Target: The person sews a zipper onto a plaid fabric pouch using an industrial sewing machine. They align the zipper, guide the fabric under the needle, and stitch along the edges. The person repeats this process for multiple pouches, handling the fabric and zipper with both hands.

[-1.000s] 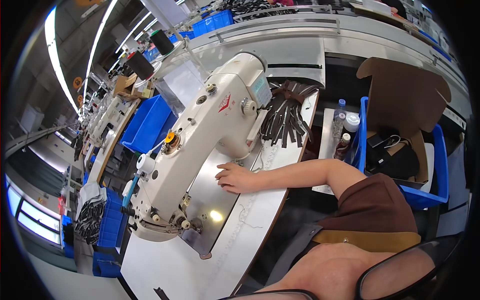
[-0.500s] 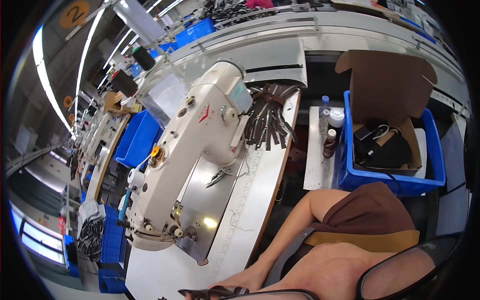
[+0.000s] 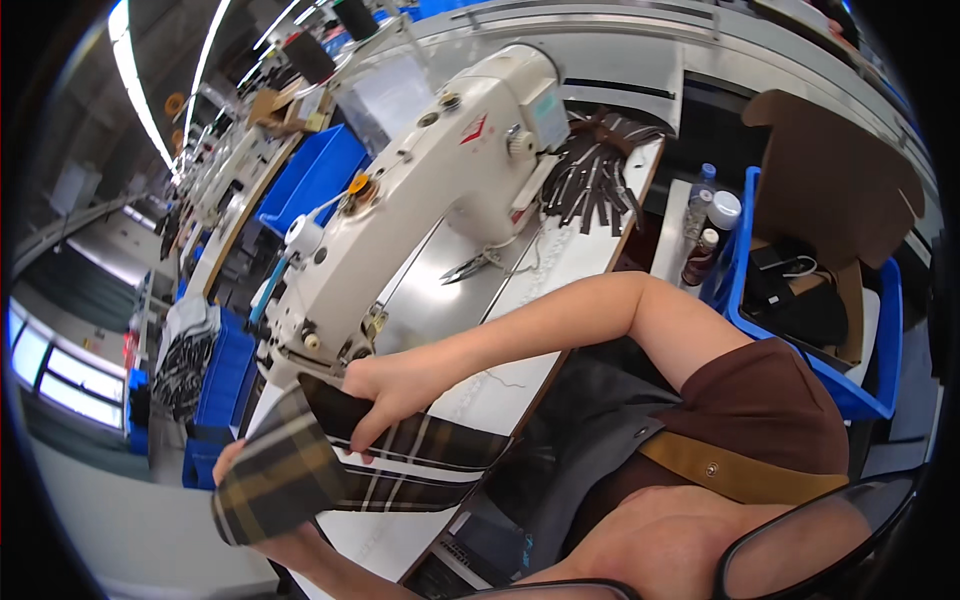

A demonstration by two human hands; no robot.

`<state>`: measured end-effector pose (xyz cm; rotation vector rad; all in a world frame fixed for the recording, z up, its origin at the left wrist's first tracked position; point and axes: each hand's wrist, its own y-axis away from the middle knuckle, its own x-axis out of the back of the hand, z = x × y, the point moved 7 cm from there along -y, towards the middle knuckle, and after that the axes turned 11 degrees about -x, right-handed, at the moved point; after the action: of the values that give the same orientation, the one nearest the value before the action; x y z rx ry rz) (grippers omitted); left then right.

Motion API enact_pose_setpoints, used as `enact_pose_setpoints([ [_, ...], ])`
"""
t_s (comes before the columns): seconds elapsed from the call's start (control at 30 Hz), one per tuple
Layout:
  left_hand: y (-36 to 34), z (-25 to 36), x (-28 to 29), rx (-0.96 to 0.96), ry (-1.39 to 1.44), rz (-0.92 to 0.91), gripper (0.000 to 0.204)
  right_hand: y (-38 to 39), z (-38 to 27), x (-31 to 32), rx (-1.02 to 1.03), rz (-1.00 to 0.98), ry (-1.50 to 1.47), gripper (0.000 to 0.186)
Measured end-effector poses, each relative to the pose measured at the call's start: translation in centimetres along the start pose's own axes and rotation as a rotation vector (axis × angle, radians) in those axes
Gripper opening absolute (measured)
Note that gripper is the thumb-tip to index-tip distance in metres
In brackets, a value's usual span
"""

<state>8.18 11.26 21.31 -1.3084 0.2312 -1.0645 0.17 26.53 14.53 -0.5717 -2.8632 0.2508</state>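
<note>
Risen from the lower edge since half a second ago, the bare right hand (image 3: 395,390) is now working in front of the white sewing machine (image 3: 405,190), and the bare left hand (image 3: 285,545) is newly showing. Between them a strip of dark brown, olive and white plaid cloth (image 3: 415,460) is lying over the white tabletop (image 3: 510,400), just beside the machine's needle end. Its long axis is running left to right, the dark slanted end pointing right toward the table's near edge, while the broader olive part is rising and curving down at the left; whether one folded piece or two, I cannot tell. The right hand is grasping the cloth, thumb pressing on it; the left is gripping the olive part from behind, mostly hidden. Metal thread snips (image 3: 468,268) are resting beyond. A red emblem (image 3: 473,128) with small characters is marking the machine's arm; a pale blue label (image 3: 548,105) is showing farther back.
</note>
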Motion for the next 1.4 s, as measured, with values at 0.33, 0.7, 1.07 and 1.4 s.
enact_pose_setpoints([
  [0.33,12.1,-16.0,-6.0,0.744,0.214,-0.168,0.040,5.9,13.0,-2.3,-0.218,0.391,0.092,0.033],
  [0.7,14.8,-19.4,-11.0,0.745,0.204,-0.169,0.045,4.2,12.9,-2.4,0.196,0.305,1.103,0.036],
  [1.07,13.3,-16.6,-9.0,0.392,-0.613,-0.359,0.021,-1.8,15.2,0.7,0.278,0.346,1.170,0.025],
  [1.4,13.9,-11.2,-15.1,0.176,-0.392,-0.488,0.029,1.2,14.0,4.5,-0.027,0.363,1.187,0.019],
])
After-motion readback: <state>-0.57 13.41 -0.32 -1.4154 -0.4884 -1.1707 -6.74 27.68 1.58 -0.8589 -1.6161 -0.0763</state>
